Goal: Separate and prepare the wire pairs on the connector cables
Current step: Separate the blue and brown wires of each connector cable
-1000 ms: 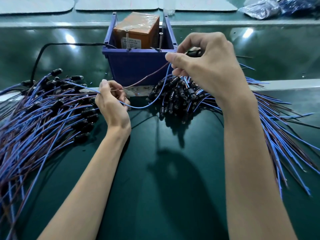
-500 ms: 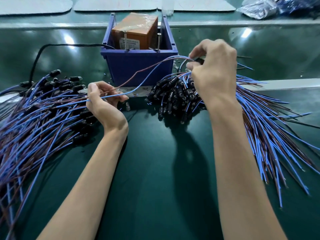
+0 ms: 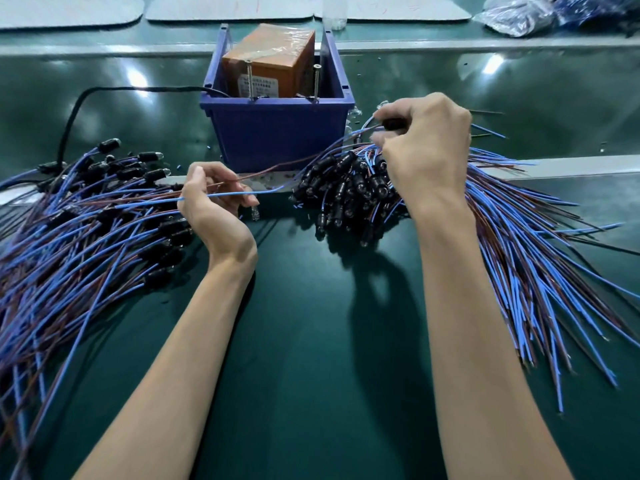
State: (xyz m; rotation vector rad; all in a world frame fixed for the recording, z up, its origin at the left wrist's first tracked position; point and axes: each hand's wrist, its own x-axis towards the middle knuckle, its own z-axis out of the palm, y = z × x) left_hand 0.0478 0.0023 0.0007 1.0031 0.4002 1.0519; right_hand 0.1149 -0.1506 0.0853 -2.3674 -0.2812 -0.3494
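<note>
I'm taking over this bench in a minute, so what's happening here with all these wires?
A person is working on one cable held between both hands. The right hand grips its black connector above the right pile. The left hand holds the cable's blue wire, with the brown wire spread apart from it. Both wires stretch across the front of the blue bin. Another pile of cables lies to the left on the green table.

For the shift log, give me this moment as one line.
left hand pinches blue wire | right hand grips connector | brown wire spread apart from blue
</note>
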